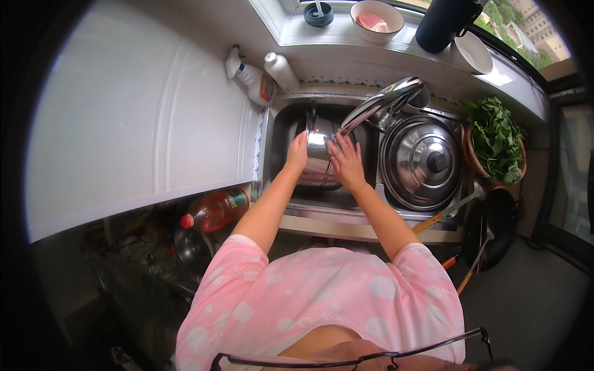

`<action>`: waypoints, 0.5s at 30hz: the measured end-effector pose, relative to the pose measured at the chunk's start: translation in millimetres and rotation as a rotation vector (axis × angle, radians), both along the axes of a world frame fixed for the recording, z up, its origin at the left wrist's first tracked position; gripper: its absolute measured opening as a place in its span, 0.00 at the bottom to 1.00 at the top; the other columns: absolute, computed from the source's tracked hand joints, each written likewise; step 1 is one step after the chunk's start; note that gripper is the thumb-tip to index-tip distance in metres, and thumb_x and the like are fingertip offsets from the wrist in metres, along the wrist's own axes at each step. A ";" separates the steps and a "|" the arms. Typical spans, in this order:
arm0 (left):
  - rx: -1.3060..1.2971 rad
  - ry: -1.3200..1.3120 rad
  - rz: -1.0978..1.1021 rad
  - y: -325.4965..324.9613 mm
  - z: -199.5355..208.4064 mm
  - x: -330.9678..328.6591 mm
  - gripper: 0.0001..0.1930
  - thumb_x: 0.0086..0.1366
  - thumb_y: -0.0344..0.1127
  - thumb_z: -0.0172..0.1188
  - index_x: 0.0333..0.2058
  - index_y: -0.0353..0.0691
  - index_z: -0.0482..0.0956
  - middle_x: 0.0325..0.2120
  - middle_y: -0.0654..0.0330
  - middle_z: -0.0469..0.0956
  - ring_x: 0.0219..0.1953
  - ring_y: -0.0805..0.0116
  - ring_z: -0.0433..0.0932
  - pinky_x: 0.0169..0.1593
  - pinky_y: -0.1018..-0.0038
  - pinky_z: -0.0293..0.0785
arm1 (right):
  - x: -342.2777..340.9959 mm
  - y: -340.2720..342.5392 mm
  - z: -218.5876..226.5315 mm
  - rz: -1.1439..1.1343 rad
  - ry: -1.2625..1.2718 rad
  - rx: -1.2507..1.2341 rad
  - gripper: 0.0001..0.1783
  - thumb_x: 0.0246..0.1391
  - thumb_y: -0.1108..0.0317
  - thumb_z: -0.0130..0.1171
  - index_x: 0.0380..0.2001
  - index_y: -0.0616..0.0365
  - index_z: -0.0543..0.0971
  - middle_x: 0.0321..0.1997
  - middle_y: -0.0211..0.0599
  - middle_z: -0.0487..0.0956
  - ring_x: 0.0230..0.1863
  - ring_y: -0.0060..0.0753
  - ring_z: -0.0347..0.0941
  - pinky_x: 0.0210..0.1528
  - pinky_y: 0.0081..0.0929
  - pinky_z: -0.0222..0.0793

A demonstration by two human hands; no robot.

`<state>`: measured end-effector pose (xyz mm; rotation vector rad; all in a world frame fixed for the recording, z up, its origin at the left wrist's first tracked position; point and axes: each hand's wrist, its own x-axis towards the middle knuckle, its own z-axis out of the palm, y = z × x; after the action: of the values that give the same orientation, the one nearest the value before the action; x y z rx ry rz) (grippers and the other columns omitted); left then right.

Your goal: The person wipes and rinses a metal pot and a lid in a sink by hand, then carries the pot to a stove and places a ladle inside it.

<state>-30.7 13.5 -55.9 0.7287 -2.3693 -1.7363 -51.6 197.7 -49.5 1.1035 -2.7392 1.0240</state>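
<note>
Left hand [297, 153] grips, right hand [348, 163] touches one metal pot [318, 138]; one faucet [378, 101]

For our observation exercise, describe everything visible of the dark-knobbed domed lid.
The domed lid is round, shiny and silvery, apparently metal, with concentric rings and a dark knob at its middle. It lies knob up, right of the sink basin and left of the leafy greens, catching bright glints. Neither the left hand nor the right hand touches it; what it rests on is mostly hidden.
</note>
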 end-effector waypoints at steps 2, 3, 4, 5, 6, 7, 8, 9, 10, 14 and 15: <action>-0.023 -0.013 0.004 3.5 2.5 -1.8 0.26 0.67 0.48 0.38 0.45 0.27 0.71 0.40 0.45 0.75 0.47 0.55 0.72 0.51 0.71 0.63 | -26.0 -10.9 -17.4 -0.277 -0.094 -0.006 0.22 0.52 0.65 0.50 0.53 0.47 0.67 0.63 0.36 0.58 0.64 0.42 0.52 0.63 0.49 0.44; -0.043 -0.026 0.005 5.2 3.8 -3.1 0.25 0.67 0.48 0.38 0.45 0.28 0.71 0.40 0.45 0.75 0.46 0.55 0.72 0.51 0.71 0.63 | -38.6 -13.4 -21.7 -0.280 -0.094 -0.007 0.22 0.52 0.65 0.50 0.53 0.47 0.67 0.63 0.36 0.58 0.64 0.42 0.52 0.63 0.49 0.44; -0.044 -0.025 0.001 6.0 5.6 -4.3 0.25 0.67 0.48 0.38 0.45 0.28 0.71 0.40 0.45 0.75 0.46 0.55 0.72 0.51 0.71 0.63 | -50.7 -14.2 -25.5 -0.279 -0.226 -0.009 0.22 0.53 0.65 0.49 0.53 0.48 0.67 0.62 0.37 0.58 0.64 0.42 0.52 0.62 0.49 0.45; -0.049 -0.020 0.014 5.3 5.3 -3.7 0.25 0.67 0.48 0.38 0.44 0.28 0.71 0.40 0.45 0.75 0.46 0.55 0.72 0.50 0.71 0.64 | -55.7 -15.6 -24.6 -0.270 -0.357 -0.007 0.21 0.53 0.65 0.48 0.53 0.50 0.67 0.62 0.37 0.59 0.63 0.43 0.52 0.62 0.48 0.46; -0.054 -0.013 0.024 5.2 5.1 -3.9 0.25 0.67 0.48 0.38 0.44 0.28 0.71 0.39 0.45 0.75 0.45 0.55 0.72 0.49 0.71 0.64 | -51.6 -17.1 -24.0 -0.269 -0.356 -0.006 0.21 0.53 0.65 0.48 0.53 0.50 0.67 0.62 0.37 0.59 0.63 0.43 0.52 0.62 0.48 0.46; -0.053 -0.012 0.023 3.7 5.5 -5.1 0.25 0.67 0.48 0.38 0.44 0.28 0.71 0.39 0.45 0.75 0.45 0.55 0.72 0.49 0.71 0.64 | -42.0 -20.0 -23.4 -0.163 -0.235 -0.071 0.22 0.53 0.65 0.49 0.53 0.49 0.67 0.62 0.36 0.59 0.63 0.43 0.52 0.62 0.47 0.47; -0.036 -0.021 0.013 -0.5 3.5 -5.2 0.25 0.67 0.48 0.38 0.43 0.29 0.71 0.38 0.45 0.75 0.44 0.55 0.73 0.49 0.71 0.65 | -30.1 -24.0 -19.4 -0.049 -0.114 -0.132 0.23 0.52 0.65 0.49 0.53 0.49 0.67 0.62 0.35 0.60 0.63 0.43 0.53 0.62 0.47 0.48; -0.019 -0.032 0.005 -4.9 0.9 -4.4 0.25 0.67 0.48 0.38 0.43 0.29 0.72 0.37 0.45 0.75 0.43 0.56 0.73 0.48 0.71 0.65 | -12.7 -28.8 -7.7 0.009 -0.068 -0.128 0.23 0.51 0.66 0.50 0.53 0.48 0.67 0.62 0.34 0.60 0.63 0.42 0.53 0.61 0.47 0.48; -0.012 -0.034 0.010 -7.8 -0.1 -4.9 0.25 0.67 0.48 0.38 0.43 0.29 0.72 0.37 0.45 0.75 0.43 0.56 0.73 0.48 0.71 0.65 | 6.7 -29.4 5.2 0.065 -0.024 -0.122 0.24 0.51 0.66 0.50 0.54 0.48 0.66 0.62 0.32 0.60 0.63 0.40 0.54 0.61 0.47 0.49; 0.116 -0.096 0.011 -10.7 3.1 -15.1 0.23 0.68 0.46 0.38 0.42 0.29 0.73 0.35 0.55 0.75 0.38 0.69 0.71 0.46 0.75 0.64 | 45.0 -3.5 7.6 0.299 0.079 0.039 0.28 0.49 0.67 0.51 0.56 0.44 0.64 0.63 0.28 0.59 0.64 0.35 0.53 0.62 0.46 0.46; 0.120 -0.095 0.009 -12.2 1.3 -16.1 0.24 0.68 0.46 0.38 0.42 0.29 0.73 0.35 0.56 0.75 0.38 0.69 0.71 0.46 0.75 0.64 | 43.2 4.9 7.0 0.282 0.108 0.078 0.28 0.49 0.67 0.51 0.57 0.44 0.64 0.64 0.28 0.59 0.64 0.34 0.53 0.62 0.46 0.46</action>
<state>-46.8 1.3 -54.6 0.8551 -2.3326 -1.8949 -8.3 202.5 -42.5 1.5429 -2.6103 0.8571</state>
